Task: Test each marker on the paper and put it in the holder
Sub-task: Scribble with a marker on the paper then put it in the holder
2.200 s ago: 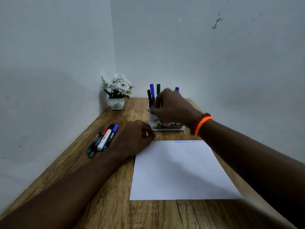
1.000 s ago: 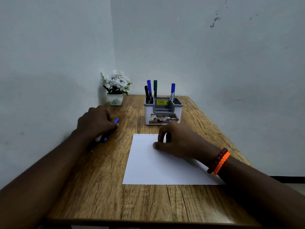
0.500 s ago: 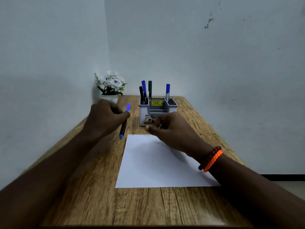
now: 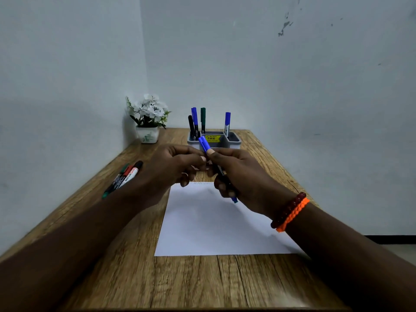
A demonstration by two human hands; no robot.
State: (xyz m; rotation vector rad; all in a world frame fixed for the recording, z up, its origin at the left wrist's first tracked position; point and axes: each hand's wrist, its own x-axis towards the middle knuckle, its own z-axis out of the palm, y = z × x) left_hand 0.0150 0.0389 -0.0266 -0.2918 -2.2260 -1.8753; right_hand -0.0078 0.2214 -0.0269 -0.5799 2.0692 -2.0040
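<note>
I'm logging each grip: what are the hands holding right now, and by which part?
Both hold one blue marker: the right hand grips its barrel, the left hand pinches it just below the cap.

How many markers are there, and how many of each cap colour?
Blue caps: 3, two in the holder, one in the hands
Green caps: 2, one in holder, one on the table
Black caps: 2
Red caps: 1
Total: 8 markers

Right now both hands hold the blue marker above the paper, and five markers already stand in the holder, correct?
Not quite: the head view shows four markers in the holder, not five. The left hand and right hand do hold the blue marker above the paper.
</note>
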